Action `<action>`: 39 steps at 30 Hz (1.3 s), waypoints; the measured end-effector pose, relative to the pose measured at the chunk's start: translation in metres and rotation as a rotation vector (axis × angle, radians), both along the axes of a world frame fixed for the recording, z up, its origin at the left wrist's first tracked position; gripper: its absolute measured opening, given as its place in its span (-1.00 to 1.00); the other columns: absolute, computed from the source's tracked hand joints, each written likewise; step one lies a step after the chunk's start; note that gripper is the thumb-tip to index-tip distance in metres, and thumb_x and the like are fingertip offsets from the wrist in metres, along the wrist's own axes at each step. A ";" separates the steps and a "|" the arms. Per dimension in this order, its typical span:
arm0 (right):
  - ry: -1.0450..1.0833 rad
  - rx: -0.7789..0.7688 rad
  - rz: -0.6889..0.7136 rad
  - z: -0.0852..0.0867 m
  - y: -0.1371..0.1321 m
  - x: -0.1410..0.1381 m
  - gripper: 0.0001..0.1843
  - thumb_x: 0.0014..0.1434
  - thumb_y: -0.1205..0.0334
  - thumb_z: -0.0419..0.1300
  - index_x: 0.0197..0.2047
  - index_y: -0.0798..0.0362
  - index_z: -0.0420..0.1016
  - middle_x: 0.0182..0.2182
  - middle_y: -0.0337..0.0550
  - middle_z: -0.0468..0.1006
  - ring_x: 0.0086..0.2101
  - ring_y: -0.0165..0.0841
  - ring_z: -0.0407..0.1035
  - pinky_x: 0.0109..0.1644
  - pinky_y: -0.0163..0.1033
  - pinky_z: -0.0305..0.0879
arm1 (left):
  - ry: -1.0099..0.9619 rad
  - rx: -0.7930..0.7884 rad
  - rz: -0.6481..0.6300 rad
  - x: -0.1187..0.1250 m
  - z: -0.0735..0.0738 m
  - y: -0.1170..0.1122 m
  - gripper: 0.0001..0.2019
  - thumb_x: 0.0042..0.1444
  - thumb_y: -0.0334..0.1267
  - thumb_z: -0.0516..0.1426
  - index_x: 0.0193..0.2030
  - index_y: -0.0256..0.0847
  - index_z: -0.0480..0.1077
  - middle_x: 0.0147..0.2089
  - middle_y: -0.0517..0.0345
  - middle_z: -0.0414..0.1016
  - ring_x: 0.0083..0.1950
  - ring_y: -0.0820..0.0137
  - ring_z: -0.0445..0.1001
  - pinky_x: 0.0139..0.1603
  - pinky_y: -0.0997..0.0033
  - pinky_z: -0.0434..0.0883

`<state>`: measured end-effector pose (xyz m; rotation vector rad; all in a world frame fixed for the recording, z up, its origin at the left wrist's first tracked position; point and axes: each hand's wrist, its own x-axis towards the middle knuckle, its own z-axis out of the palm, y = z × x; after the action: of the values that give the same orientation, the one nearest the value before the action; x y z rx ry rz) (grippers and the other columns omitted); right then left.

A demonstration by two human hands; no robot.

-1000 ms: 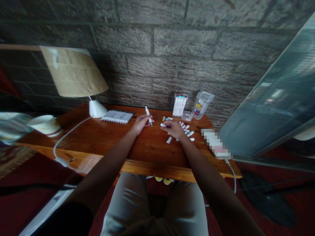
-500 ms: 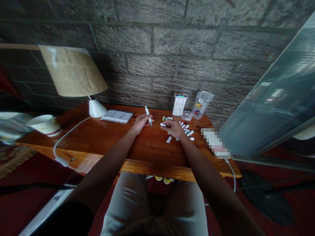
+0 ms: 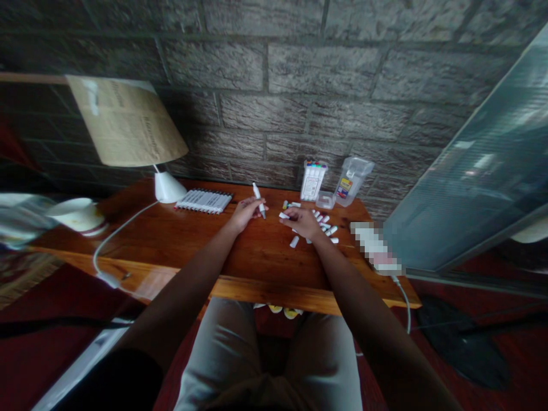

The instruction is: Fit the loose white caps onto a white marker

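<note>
My left hand (image 3: 246,213) is closed round a white marker (image 3: 258,197), held tilted with its greyish end pointing down toward the table. A little to the right, my right hand (image 3: 303,221) pinches a small white marker cap (image 3: 283,216). The marker and the cap are apart. Several loose white caps (image 3: 331,230) lie beside and partly behind my right hand, some hidden by it. One more cap (image 3: 294,242) rests nearer the front. Left of my left hand, a row of white markers (image 3: 204,201) lies side by side.
A clear case of upright markers (image 3: 313,181), a small clear lid (image 3: 325,200) and a clear plastic box (image 3: 351,184) stand by the wall. The lamp (image 3: 168,187) and a paper cup (image 3: 81,216) are at left. A pixelated item (image 3: 377,249) with a white cable lies at right.
Almost nothing differs. Both hands keep their holds on the marker and the cap; the whole view has shifted very slightly.
</note>
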<state>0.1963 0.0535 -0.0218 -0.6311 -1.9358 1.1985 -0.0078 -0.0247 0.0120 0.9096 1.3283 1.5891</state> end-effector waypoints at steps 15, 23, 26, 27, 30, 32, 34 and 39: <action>-0.005 0.033 -0.006 -0.001 0.000 0.002 -0.70 -0.02 0.03 0.44 -0.29 0.03 0.60 -0.33 -0.17 0.65 -0.34 -0.31 0.50 -0.16 -0.17 0.42 | -0.012 0.007 -0.005 0.001 0.003 -0.002 -0.77 -0.06 -0.14 0.36 -0.38 -0.25 0.51 -0.46 0.13 0.59 -0.53 0.52 0.40 -0.46 0.53 0.25; -0.013 0.042 0.003 0.001 0.000 0.003 -0.72 0.00 0.04 0.43 -0.29 0.03 0.59 -0.32 -0.16 0.66 -0.33 -0.31 0.51 -0.16 -0.18 0.42 | -0.016 0.035 -0.032 -0.001 -0.001 -0.001 -0.70 -0.06 -0.09 0.40 -0.36 -0.27 0.50 -0.42 0.08 0.64 -0.56 0.54 0.41 -0.51 0.55 0.26; -0.040 0.068 0.001 0.003 -0.001 0.004 -0.72 0.01 0.04 0.41 -0.28 0.04 0.61 -0.33 -0.15 0.66 -0.35 -0.32 0.50 -0.18 -0.18 0.41 | -0.018 0.072 -0.048 -0.002 -0.001 -0.001 -0.67 0.00 -0.05 0.40 -0.31 -0.27 0.49 -0.32 0.02 0.69 -0.53 0.52 0.48 -0.53 0.56 0.25; -0.042 0.073 0.005 0.003 -0.002 0.004 -0.72 0.02 0.03 0.41 -0.27 0.04 0.62 -0.32 -0.15 0.66 -0.35 -0.32 0.50 -0.18 -0.18 0.40 | -0.025 0.080 -0.047 -0.002 -0.001 -0.001 -0.67 0.03 -0.05 0.39 -0.29 -0.27 0.49 -0.28 0.00 0.71 -0.51 0.51 0.51 -0.52 0.57 0.26; -0.037 0.078 0.009 0.004 -0.002 0.004 -0.71 0.02 0.02 0.40 -0.26 0.04 0.63 -0.30 -0.12 0.67 -0.33 -0.29 0.51 -0.15 -0.15 0.42 | -0.059 0.082 -0.051 0.000 0.001 -0.003 -0.72 0.15 -0.08 0.35 -0.21 -0.26 0.50 -0.13 -0.05 0.72 -0.45 0.50 0.57 -0.49 0.58 0.32; -0.040 0.084 0.001 0.005 -0.002 0.004 -0.70 0.02 0.02 0.41 -0.25 0.04 0.63 -0.28 -0.10 0.68 -0.32 -0.28 0.52 -0.13 -0.13 0.42 | -0.075 0.078 -0.076 0.002 0.002 -0.004 -0.76 0.22 -0.12 0.30 -0.15 -0.26 0.50 -0.06 -0.06 0.72 -0.42 0.49 0.61 -0.48 0.58 0.35; -0.042 0.086 0.001 0.005 -0.003 0.004 -0.70 0.02 0.02 0.41 -0.25 0.04 0.63 -0.28 -0.10 0.68 -0.32 -0.28 0.52 -0.12 -0.12 0.42 | -0.080 0.076 -0.098 0.004 0.002 -0.005 -0.80 0.26 -0.17 0.27 -0.11 -0.26 0.49 -0.03 -0.07 0.71 -0.40 0.48 0.63 -0.48 0.59 0.37; -0.031 0.076 0.018 0.006 -0.004 0.004 -0.71 0.02 0.03 0.40 -0.25 0.04 0.63 -0.32 -0.14 0.65 -0.36 -0.33 0.48 -0.18 -0.17 0.39 | -0.095 0.068 -0.100 0.004 0.002 -0.005 -0.81 0.28 -0.19 0.27 -0.09 -0.27 0.48 -0.04 -0.06 0.71 -0.36 0.47 0.66 -0.48 0.61 0.38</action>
<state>0.2006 0.0496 -0.0156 -0.5968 -2.0074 1.1270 -0.0038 -0.0296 0.0144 0.9155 1.1517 1.5885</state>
